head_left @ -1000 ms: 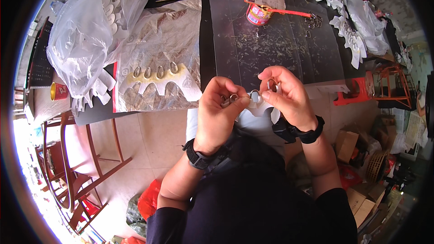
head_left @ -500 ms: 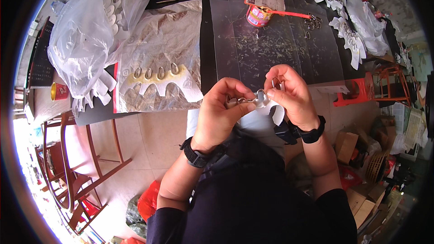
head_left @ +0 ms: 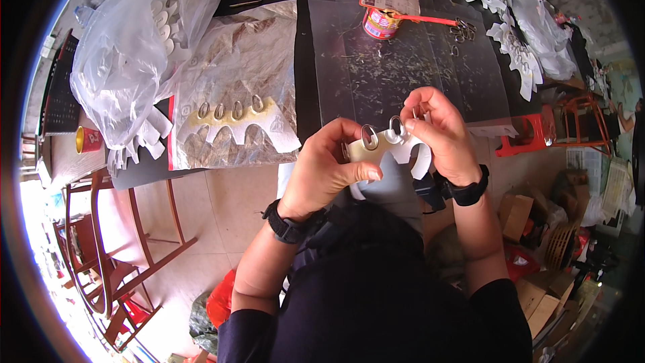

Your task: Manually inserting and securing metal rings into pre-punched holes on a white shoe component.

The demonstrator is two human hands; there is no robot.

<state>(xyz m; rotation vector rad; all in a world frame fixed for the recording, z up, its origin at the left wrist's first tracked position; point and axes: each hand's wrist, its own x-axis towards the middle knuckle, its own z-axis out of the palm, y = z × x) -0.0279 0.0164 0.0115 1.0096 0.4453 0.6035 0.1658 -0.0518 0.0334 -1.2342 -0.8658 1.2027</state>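
Note:
Between my two hands, above the near table edge, is a white scalloped strip (head_left: 366,154) with oval metal rings standing along its upper edge. My left hand (head_left: 314,176) pinches the left end, thumb in front, fingers behind. My right hand (head_left: 445,142) grips the right end near a ring, its thumb and fingers closed on it. One ring (head_left: 395,126) stands in the middle, close to my right thumb. To the left, a similar white strip (head_left: 281,133) with several rings lies on a crinkled brown sheet (head_left: 269,33), a yellowish stain along its upper part.
A red tin (head_left: 380,27) bearing a flat card and a red stick (head_left: 430,20) stands on a clear mat (head_left: 336,60) strewn with scraps. Loose rings (head_left: 462,31) lie beside the stick. A plastic bag (head_left: 121,74) is at left; a red stool (head_left: 524,136) stands at right.
The strip has been turned and spread between my hands, so its face and rings now show more fully. My right hand has risen slightly; my left thumb has shifted lower along the strip.

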